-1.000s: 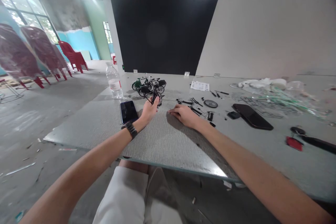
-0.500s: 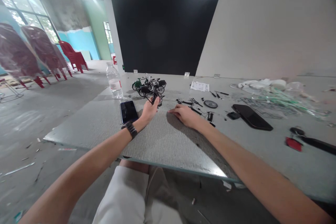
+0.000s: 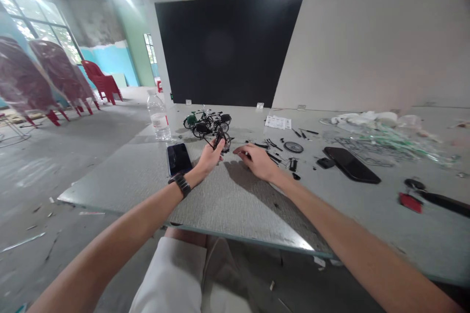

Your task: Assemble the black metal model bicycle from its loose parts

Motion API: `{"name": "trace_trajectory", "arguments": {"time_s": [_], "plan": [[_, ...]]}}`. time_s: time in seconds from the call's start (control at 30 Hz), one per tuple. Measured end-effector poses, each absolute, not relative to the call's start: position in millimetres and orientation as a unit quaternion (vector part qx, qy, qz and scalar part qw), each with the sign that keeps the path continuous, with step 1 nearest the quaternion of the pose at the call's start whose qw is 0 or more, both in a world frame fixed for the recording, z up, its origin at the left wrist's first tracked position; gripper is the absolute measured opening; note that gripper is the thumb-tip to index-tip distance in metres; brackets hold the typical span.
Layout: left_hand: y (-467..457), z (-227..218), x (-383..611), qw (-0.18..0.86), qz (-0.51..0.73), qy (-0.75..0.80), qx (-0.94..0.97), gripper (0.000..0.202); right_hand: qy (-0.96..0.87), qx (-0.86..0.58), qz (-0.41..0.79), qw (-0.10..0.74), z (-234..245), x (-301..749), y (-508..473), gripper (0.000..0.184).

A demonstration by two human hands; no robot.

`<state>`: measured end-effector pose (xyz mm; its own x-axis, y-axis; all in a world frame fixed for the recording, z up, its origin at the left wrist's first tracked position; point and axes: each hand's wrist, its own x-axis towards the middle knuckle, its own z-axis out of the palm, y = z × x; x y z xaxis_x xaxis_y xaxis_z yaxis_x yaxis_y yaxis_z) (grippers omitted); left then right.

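Observation:
My left hand (image 3: 208, 158), with a dark watch (image 3: 180, 184) on its wrist, is closed on a small black model bicycle part (image 3: 221, 139) and holds it just above the grey table (image 3: 238, 195). My right hand (image 3: 256, 160) is raised slightly off the table beside it, fingers curled and pointing toward the part; whether it holds anything I cannot make out. Two finished model bicycles (image 3: 205, 121), one green and one black, stand just behind the hands.
A dark phone (image 3: 178, 158) lies left of my left hand, a water bottle (image 3: 159, 116) behind it. Small black parts and a wheel (image 3: 293, 146) are scattered right of my right hand, then a second phone (image 3: 351, 164), plastic sprues and a red item (image 3: 410, 202).
My right hand has lifted off the table and moved a little left and forward, toward the part in my left hand. The left hand has shifted only slightly.

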<state>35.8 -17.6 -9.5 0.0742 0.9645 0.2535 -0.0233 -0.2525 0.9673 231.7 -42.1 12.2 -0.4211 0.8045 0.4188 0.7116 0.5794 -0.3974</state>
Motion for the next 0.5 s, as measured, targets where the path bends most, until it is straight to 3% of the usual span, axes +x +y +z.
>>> {"name": "trace_trajectory", "arguments": {"time_s": [0.3,0.5], "plan": [[-21,-12,37,0.474,0.523,0.355,0.613,0.034,-0.776,-0.489,0.139,0.372,20,223,-54,0.029],[-21,-16,37,0.457,0.511,0.334,0.647,0.032,-0.757,-0.509,0.156,0.379,22,222,-55,0.029]]}}
